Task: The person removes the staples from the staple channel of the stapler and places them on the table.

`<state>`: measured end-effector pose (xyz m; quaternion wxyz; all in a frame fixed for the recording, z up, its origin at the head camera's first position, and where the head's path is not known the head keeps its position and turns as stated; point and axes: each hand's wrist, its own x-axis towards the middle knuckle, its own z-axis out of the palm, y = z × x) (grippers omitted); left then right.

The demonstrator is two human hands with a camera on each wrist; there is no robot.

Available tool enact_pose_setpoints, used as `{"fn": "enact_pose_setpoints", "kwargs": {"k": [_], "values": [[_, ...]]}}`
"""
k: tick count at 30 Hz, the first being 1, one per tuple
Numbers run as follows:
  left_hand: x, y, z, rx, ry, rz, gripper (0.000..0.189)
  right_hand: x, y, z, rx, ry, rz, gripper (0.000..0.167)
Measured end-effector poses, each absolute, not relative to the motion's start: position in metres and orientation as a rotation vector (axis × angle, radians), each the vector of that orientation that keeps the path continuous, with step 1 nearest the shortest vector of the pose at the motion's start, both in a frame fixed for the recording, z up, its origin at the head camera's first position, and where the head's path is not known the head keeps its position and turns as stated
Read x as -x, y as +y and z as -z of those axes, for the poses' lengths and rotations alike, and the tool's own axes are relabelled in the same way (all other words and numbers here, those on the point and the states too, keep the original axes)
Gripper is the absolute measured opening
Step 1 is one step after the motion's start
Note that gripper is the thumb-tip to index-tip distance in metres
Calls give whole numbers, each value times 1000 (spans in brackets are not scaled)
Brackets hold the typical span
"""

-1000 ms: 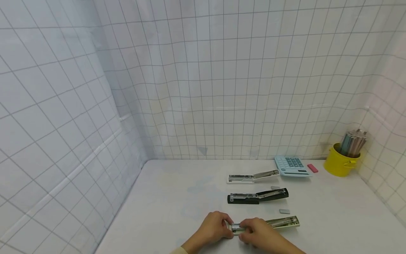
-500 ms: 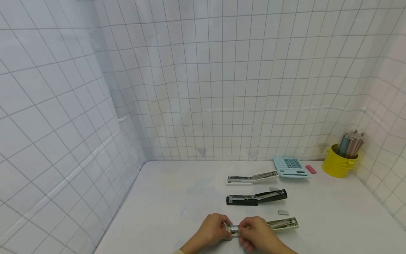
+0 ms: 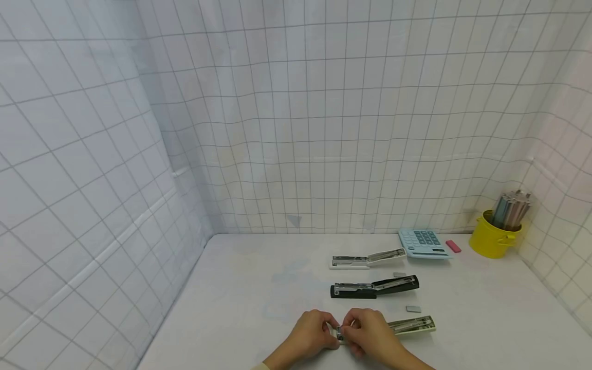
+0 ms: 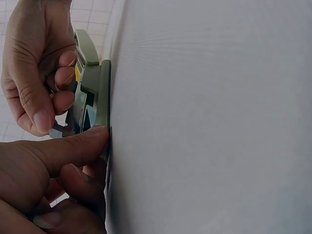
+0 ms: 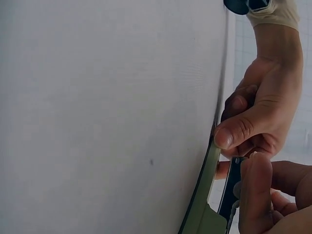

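A pale green stapler (image 3: pixel 413 325) lies opened out flat at the table's front, its top arm swung back to the right. My left hand (image 3: pixel 312 331) grips the left end of its base between thumb and fingers. Right beside it, my right hand (image 3: pixel 370 333) pinches a small grey metal piece (image 4: pixel 57 130), which looks like a strip of staples, over the stapler's metal channel. Fingers hide most of this piece and the channel. Seen from the left wrist, the base (image 4: pixel 103 92) stays on the table with my left thumb against its edge.
Behind lie a black stapler (image 3: pixel 353 291) and a white stapler (image 3: pixel 350 263), both opened out. Two grey staple strips, one nearer (image 3: pixel 413 309) and one farther (image 3: pixel 400 275), lie beside them. At the back right are a blue calculator (image 3: pixel 432 254), pink eraser (image 3: pixel 453 246) and yellow bucket (image 3: pixel 490 239).
My right hand has shifted slightly left along the green stapler, towards the left hand, with its fingertips raised and pinched. My left hand keeps its grip on the base end.
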<state>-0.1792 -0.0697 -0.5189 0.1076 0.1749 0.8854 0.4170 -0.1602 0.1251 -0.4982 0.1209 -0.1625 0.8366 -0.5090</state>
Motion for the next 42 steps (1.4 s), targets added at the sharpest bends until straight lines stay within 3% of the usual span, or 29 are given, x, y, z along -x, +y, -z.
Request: {"fn": "enact_pose_setpoints", "kwargs": {"k": [16, 20, 26, 32, 42], "values": [[182, -67, 519, -518, 2615, -1193, 21, 169, 127, 492, 671, 2651, 1237, 7], [182, -65, 519, -521, 2623, -1167, 21, 165, 148, 475, 528, 2539, 1355, 11], [181, -64, 517, -491, 2607, -1163, 19, 151, 223, 446, 167, 2336, 1464, 26], [179, -67, 516, -448, 2599, -1160, 19, 140, 279, 475, 126, 2239, 1354, 17], [181, -67, 517, -453, 2582, -1154, 19, 138, 282, 515, 108, 2402, 1136, 10]]}}
